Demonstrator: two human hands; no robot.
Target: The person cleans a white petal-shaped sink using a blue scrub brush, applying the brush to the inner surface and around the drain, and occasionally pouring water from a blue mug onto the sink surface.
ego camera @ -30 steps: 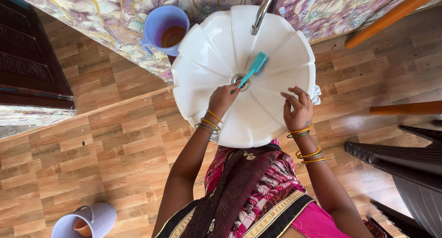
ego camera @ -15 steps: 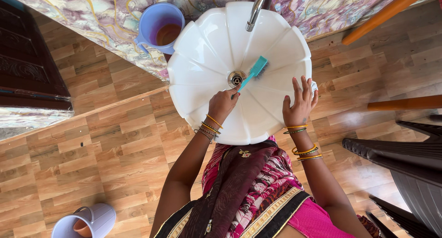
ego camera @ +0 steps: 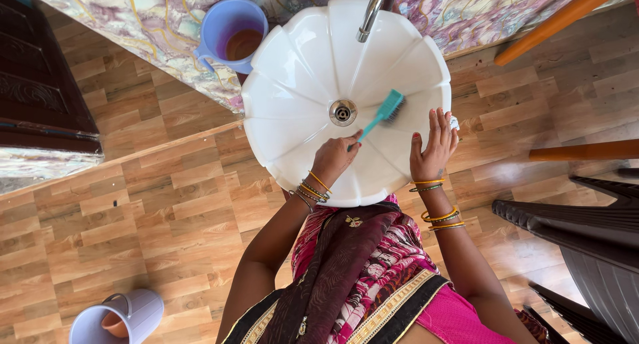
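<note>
A white scalloped wash basin point(ego camera: 293, 71) fills the top middle of the head view, with a metal drain point(ego camera: 342, 112) at its centre and a chrome tap point(ego camera: 371, 14) above. My left hand point(ego camera: 335, 159) grips the handle of a teal brush point(ego camera: 383, 113), whose bristle head rests on the basin's right inner wall. My right hand point(ego camera: 433, 147) lies flat on the basin's right rim, fingers spread, holding nothing. Both wrists carry bangles.
A lilac mug point(ego camera: 233, 34) with brown liquid stands left of the basin against a marbled wall. A lilac bucket point(ego camera: 120, 317) sits on the wood-pattern floor at lower left. Dark plastic chairs point(ego camera: 586, 251) stand right; orange poles point(ego camera: 559, 21) cross the upper right.
My left hand has drawn back and to the right, carrying the brush head from beside the drain out to the right wall. My right hand moved slightly up the rim and flattened.
</note>
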